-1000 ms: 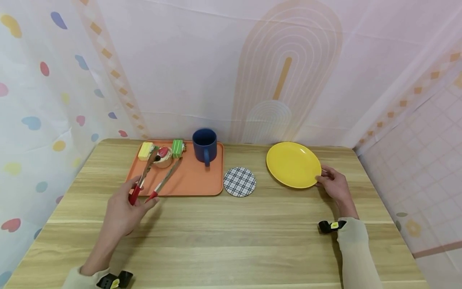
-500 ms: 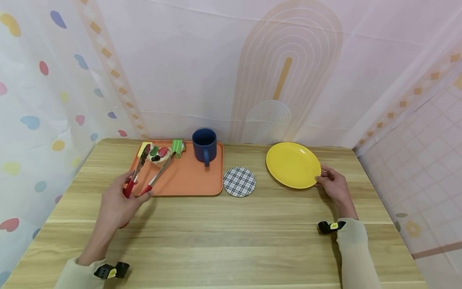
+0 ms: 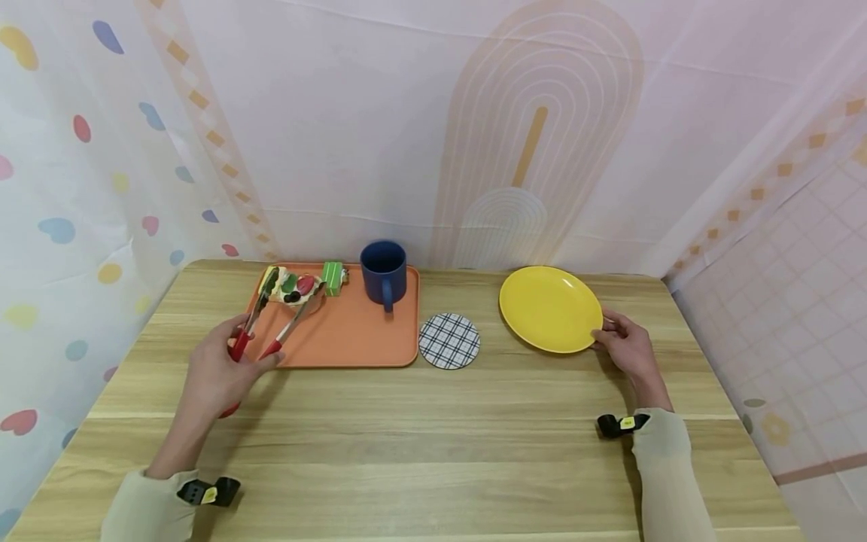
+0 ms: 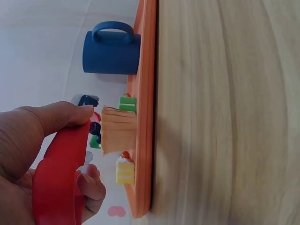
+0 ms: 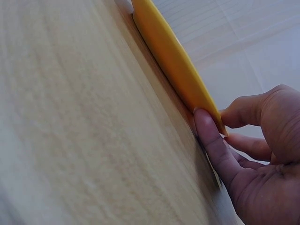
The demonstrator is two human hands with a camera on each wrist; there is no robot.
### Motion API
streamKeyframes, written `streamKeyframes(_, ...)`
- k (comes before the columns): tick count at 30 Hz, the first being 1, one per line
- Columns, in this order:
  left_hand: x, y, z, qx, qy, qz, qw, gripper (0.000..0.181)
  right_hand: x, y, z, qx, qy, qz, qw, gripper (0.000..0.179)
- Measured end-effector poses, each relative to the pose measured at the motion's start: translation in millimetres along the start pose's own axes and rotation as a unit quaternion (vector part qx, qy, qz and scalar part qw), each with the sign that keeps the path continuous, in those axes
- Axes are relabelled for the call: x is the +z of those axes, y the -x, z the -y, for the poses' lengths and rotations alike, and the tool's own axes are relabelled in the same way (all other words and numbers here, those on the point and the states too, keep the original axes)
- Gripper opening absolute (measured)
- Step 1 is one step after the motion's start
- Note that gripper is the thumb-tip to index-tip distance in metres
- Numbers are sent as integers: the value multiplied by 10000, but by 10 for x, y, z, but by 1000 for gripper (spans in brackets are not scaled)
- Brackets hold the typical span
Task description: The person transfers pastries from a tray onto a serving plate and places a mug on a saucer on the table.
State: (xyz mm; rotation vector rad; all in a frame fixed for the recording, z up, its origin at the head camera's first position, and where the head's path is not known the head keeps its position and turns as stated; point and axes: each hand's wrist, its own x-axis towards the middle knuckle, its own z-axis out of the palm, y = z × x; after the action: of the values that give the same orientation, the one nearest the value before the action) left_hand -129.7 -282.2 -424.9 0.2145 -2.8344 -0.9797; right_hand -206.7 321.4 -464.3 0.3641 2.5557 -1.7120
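Note:
My left hand [image 3: 218, 370] grips red-handled tongs [image 3: 241, 345] whose metal arms are spread apart. Their tips reach over the orange tray [image 3: 359, 342], one on each side of a toy cupcake [image 4: 118, 131] topped with fruit. A yellow toy cake slice [image 4: 125, 172] sits left of the cupcake, partly behind a tong tip in the head view. To its right lies a green toy cake slice [image 3: 333, 278], near the other tip. My right hand [image 3: 630, 348] pinches the rim of a yellow plate [image 3: 550, 309], thumb on one face and fingers on the other in the right wrist view.
A dark blue mug [image 3: 383, 272] stands at the tray's back right, handle toward me. Between tray and plate lies a round checked coaster [image 3: 450, 341]. Patterned cloth [image 3: 339, 150] hangs along the back and sides of the wooden table [image 3: 433, 452].
My left hand and the tongs have shifted left and slightly back, so the tips now straddle the cupcake. My right hand and the plate stay where they were.

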Motion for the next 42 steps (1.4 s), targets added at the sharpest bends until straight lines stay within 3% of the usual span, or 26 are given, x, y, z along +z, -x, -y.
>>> streamKeyframes(15,42,-137,101,-160,-122,312,9993,90,-4,-27,-18,3,-21,-14,10000,60)
streamKeyframes(33,80,-210,169,-124,-116,628,9979,88,0,-15,-30,21,-35,-25,10000,59)
streamKeyframes(42,105,-207,167,25,-86,513,9986,80,5,-8,-17,45,-39,-49,10000,59)
